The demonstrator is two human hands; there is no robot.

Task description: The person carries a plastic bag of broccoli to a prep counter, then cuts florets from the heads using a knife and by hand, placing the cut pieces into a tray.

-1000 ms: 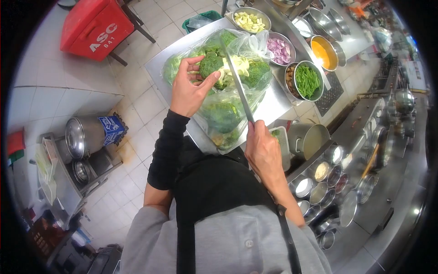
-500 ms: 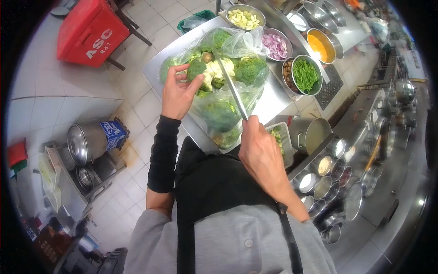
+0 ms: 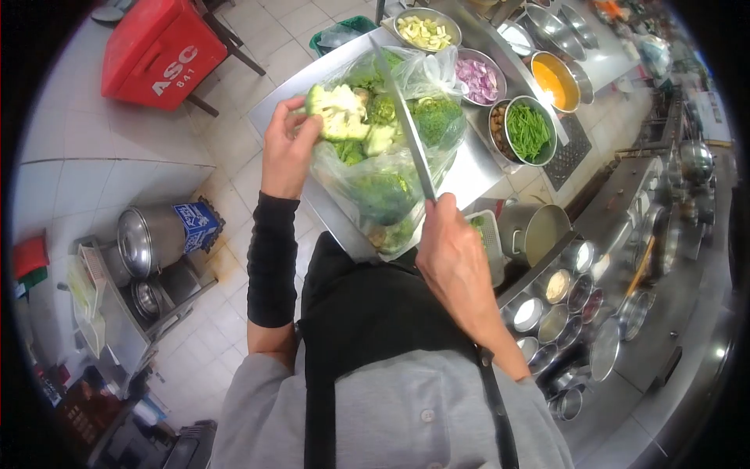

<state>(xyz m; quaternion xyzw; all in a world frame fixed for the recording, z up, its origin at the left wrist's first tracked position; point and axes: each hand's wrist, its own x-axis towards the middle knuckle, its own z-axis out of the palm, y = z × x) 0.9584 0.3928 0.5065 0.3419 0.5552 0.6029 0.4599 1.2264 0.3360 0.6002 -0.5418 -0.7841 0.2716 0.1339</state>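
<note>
My left hand (image 3: 287, 147) grips a broccoli head (image 3: 338, 113) by its left side, with the pale cut face turned up toward me. In my right hand (image 3: 455, 254) is a long knife (image 3: 412, 133), its blade pointing away from me across the right of the broccoli. Blade and held broccoli look apart. Under both lies a clear plastic bag (image 3: 336, 176) with more broccoli (image 3: 436, 119) in and around it. The bag rests on a metal table (image 3: 476, 160).
Bowls of chopped pale vegetable (image 3: 424, 31), sliced purple onion (image 3: 477, 80) and green beans (image 3: 528, 131) stand at the right, near a pot of orange liquid (image 3: 555, 80). A white basket (image 3: 491, 246) and large pot (image 3: 547, 234) sit beside my right hand. A red box (image 3: 160, 55) stands left.
My left hand has moved slightly left and tilted the broccoli, so its cut face now shows more. The knife has shifted a little right and its tip points further away from me.
</note>
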